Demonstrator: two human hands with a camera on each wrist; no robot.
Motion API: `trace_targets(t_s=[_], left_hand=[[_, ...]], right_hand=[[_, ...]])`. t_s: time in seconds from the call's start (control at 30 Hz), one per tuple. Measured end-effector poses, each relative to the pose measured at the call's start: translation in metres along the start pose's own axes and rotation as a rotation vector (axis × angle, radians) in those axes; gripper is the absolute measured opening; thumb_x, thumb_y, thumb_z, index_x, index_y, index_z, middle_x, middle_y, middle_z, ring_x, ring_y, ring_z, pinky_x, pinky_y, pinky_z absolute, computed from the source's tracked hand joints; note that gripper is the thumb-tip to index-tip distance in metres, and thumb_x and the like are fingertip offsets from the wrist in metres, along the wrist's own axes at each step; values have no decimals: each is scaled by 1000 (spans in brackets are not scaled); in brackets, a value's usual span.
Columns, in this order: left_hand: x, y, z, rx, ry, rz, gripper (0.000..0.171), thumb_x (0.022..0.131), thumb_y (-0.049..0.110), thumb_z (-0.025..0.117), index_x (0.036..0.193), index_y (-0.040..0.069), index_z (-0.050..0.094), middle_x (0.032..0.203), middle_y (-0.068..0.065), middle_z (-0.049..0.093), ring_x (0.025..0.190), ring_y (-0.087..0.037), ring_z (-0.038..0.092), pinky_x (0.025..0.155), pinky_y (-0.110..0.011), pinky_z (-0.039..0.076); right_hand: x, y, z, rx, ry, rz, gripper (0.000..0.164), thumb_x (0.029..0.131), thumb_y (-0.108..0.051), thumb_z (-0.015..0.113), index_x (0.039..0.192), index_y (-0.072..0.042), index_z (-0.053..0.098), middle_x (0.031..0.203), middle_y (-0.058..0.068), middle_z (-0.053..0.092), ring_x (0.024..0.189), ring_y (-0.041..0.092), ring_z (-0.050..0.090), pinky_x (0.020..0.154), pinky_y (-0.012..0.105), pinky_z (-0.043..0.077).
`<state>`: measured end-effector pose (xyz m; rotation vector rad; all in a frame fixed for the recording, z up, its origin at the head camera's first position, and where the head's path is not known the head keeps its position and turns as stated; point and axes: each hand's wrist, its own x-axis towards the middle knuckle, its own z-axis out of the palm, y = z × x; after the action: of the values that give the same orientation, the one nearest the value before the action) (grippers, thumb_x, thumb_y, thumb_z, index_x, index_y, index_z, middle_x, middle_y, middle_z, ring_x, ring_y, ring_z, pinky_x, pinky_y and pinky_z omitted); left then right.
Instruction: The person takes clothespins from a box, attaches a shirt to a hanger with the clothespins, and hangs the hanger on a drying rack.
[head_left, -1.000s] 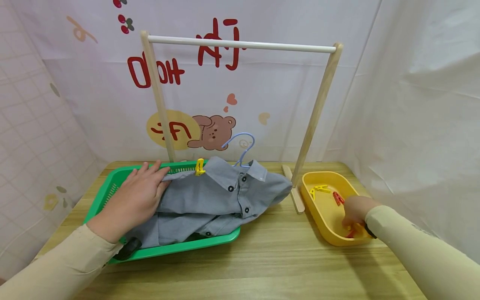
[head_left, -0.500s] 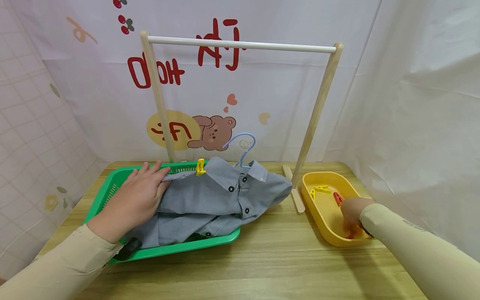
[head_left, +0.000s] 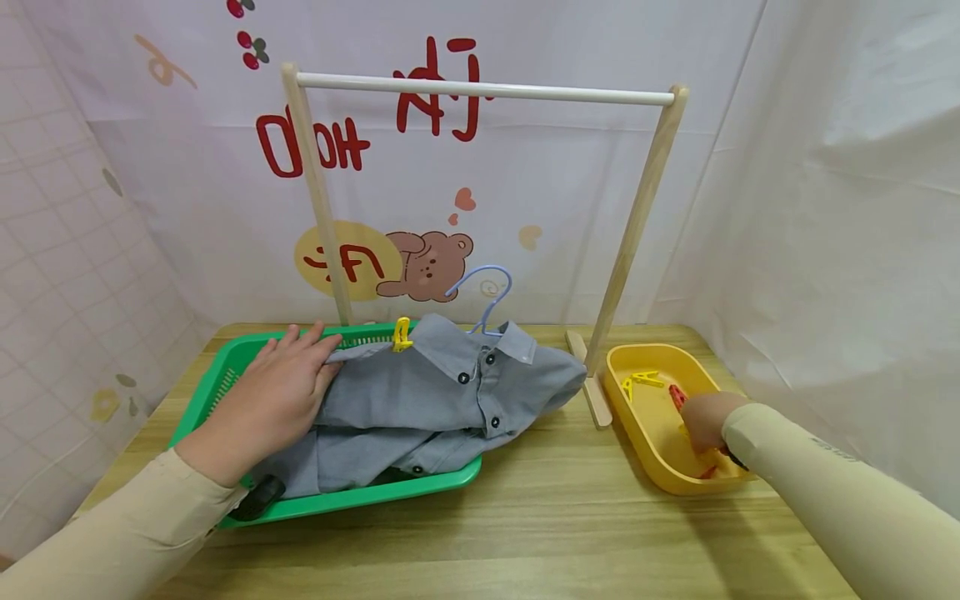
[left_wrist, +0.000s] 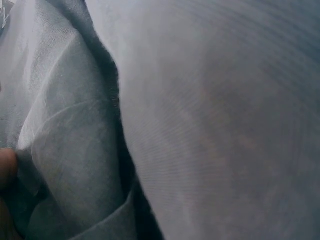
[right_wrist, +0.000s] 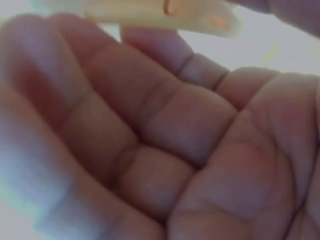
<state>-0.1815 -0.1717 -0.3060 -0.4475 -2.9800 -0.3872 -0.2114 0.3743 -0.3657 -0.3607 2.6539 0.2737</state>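
In the head view a grey buttoned shirt [head_left: 420, 392], on a blue hanger [head_left: 487, 304], lies across a green basket [head_left: 375, 500]. A yellow clothespin [head_left: 402, 335] is clipped on the shirt beside its collar. My left hand [head_left: 273, 387] rests on the shirt's left part with fingers stretched toward the basket's back rim; grey cloth [left_wrist: 215, 125] fills the left wrist view. Down in the yellow tray [head_left: 637, 446], my right hand [head_left: 705, 421] has its fingers curled. The right wrist view shows a yellow clothespin [right_wrist: 165, 17] pinched at its fingertips.
Yellow clothespins [head_left: 643, 379] and a red clothespin [head_left: 678, 398] lie in the tray. Behind the basket stands a wooden rack with a white rail [head_left: 480, 87]; its right foot [head_left: 596, 404] is close beside the tray. A printed curtain [head_left: 525, 183] hangs behind the table.
My right hand has shifted slightly within the tray, and a bit of yellow now shows at its fingers. The left hand and shirt have stayed in place.
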Motion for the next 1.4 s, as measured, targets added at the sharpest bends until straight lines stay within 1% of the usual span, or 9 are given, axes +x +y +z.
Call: trace_targets(t_s=[0.07, 0.27, 0.37, 0.43, 0.53, 0.7, 0.8, 1.13, 1.4], left_hand=[[0, 0, 0, 0, -1, 0, 49, 101, 33, 35, 142, 6, 37, 151, -22, 22, 139, -47, 12, 110, -62, 12], [-1, 0, 0, -1, 1, 2, 49, 101, 32, 36, 142, 6, 37, 151, -23, 22, 138, -47, 13, 110, -62, 12], [0, 0, 0, -1, 1, 4, 49, 101, 32, 35, 142, 6, 37, 151, -23, 22, 138, -48, 13, 110, -62, 12], [0, 0, 0, 2, 4, 5, 49, 101, 32, 36, 142, 6, 37, 151, -23, 23, 138, -48, 13, 110, -62, 12], [0, 0, 0, 5, 7, 7, 49, 101, 32, 36, 142, 5, 37, 150, -23, 23, 138, -48, 13, 110, -62, 13], [0, 0, -1, 6, 7, 7, 49, 101, 32, 35, 142, 5, 37, 151, -23, 22, 138, -48, 12, 109, -62, 13], [0, 0, -1, 4, 4, 7, 49, 101, 32, 34, 142, 5, 37, 151, -23, 22, 138, -48, 12, 109, -62, 12], [0, -1, -1, -2, -8, 5, 50, 101, 33, 36, 142, 6, 36, 151, -22, 21, 139, -47, 10, 110, -62, 11], [1, -1, 0, 5, 1, 10, 49, 101, 32, 36, 142, 5, 37, 151, -23, 22, 138, -47, 12, 110, -62, 12]], right_hand=[[1, 1, -2, -11, 33, -8, 18, 68, -6, 58, 56, -15, 48, 55, -3, 47, 47, 13, 42, 44, 24, 32], [6, 0, -14, 24, 120, 27, 17, 71, -15, 58, 56, -15, 50, 56, -2, 50, 51, 14, 44, 48, 27, 36], [5, -3, -28, 54, 130, 41, 15, 76, -20, 54, 64, -10, 55, 64, 1, 55, 57, 17, 47, 54, 32, 39], [3, -7, -40, 95, 138, 49, 20, 81, -21, 50, 67, -9, 58, 65, 2, 58, 58, 17, 50, 57, 33, 42], [0, -13, -58, 160, 195, 39, 24, 88, -22, 47, 74, -7, 60, 68, 3, 59, 60, 17, 52, 61, 34, 45], [-8, -28, -86, 182, 349, -13, 27, 92, -24, 52, 94, 0, 62, 83, 8, 65, 72, 19, 60, 70, 43, 52], [-12, -38, -99, 178, 418, -50, 26, 92, -23, 56, 101, 0, 64, 91, 10, 67, 79, 22, 63, 75, 46, 52], [-14, -74, -116, 165, 571, -151, 11, 89, -20, 62, 95, -12, 65, 84, -2, 62, 71, 15, 53, 70, 33, 48], [-16, -99, -124, 131, 698, -274, 11, 87, -19, 65, 96, -13, 69, 86, -3, 65, 73, 13, 57, 69, 32, 51]])
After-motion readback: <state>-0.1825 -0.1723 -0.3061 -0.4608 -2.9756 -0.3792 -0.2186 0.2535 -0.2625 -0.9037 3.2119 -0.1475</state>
